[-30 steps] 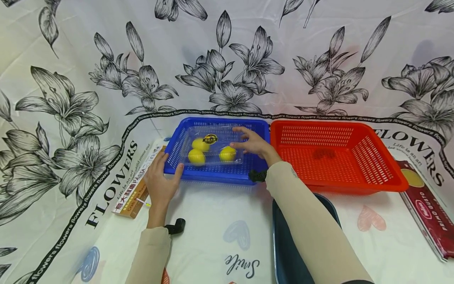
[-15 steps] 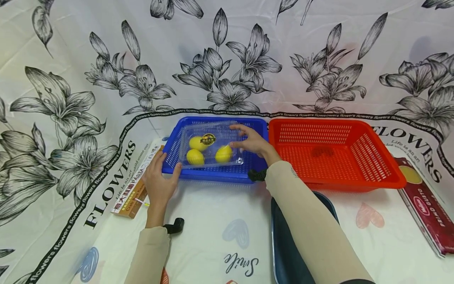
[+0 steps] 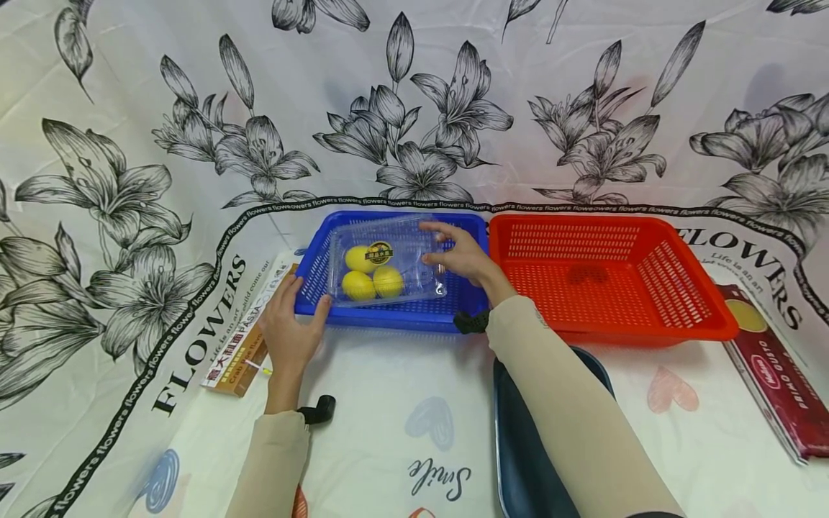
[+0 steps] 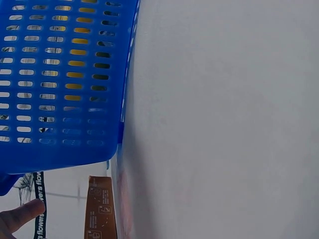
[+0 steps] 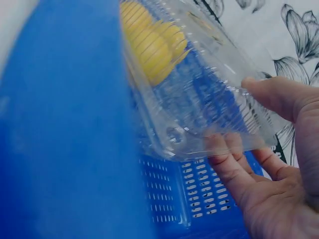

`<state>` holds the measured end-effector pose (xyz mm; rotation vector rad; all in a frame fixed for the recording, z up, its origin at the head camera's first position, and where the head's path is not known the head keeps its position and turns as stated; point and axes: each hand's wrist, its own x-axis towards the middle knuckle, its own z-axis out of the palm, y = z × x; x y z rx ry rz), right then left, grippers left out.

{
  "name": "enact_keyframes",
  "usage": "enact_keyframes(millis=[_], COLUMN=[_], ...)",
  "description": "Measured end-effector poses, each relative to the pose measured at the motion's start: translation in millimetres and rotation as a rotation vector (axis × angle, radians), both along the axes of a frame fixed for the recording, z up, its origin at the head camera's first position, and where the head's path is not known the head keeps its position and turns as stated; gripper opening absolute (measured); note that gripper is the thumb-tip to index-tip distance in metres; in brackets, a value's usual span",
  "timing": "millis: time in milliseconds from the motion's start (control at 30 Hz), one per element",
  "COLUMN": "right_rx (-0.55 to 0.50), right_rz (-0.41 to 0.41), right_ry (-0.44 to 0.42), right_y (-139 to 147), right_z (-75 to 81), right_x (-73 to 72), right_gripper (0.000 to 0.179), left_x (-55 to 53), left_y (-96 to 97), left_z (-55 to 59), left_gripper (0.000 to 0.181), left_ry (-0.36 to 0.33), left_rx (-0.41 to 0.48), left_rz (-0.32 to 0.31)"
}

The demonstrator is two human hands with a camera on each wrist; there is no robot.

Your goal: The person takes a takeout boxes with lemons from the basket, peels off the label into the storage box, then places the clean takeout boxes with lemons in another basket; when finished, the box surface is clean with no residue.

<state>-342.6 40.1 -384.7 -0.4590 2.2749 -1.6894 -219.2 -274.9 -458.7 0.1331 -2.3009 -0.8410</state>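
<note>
A clear plastic fruit box [image 3: 414,270] with a black and gold label lies tilted in the blue basket [image 3: 414,319], its right end raised. Three yellow lemon-like fruits [image 3: 359,285] sit together at the box's left end. My right hand [image 3: 463,255] pinches the raised end; in the right wrist view the thumb is on top and the fingers [image 5: 227,167] are underneath. At the basket's front left corner is my left hand [image 3: 294,331], thumb by the box's corner and fingers outside the wall. Whether the left thumb touches the box is unclear.
A red basket [image 3: 602,333] stands to the right of the blue one. A dark tray [image 3: 524,446] lies in front, partly under my right sleeve. A pasta box [image 3: 242,360] is at the left, a dark red package [image 3: 777,374] at the far right.
The box's right end has risen in my right hand. The right-hand fruit has rolled left against the other two. My left hand has hardly moved.
</note>
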Motion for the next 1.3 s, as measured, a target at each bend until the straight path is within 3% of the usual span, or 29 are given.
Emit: enact_keyframes(millis=[267,533,833,1300], right_rx=[-0.022,-0.048,-0.064,-0.117], right_rz=[-0.07,-0.079,-0.074,-0.16], right_ry=[0.037,0.084,0.089,0.092], right_y=[9.7,25.0,45.6,86.8], right_z=[8.2,31.1,53.6,60.7], right_x=[6.7,17.8,40.2,89.6], right_gripper=[0.069,0.067,0.066,0.067], left_x=[-2.6,-5.0,-3.9,0.6], left_y=[2.8,2.1,2.0,1.4], left_z=[2.5,5.5,7.4,4.3], left_gripper=[0.068,0.07,0.069,0.067], left_ry=[0.0,-0.028,-0.03,-0.052], left_rx=[-0.001,0.015,0.016,0.045], left_rz=[-0.007,0.001,-0.001,-0.022])
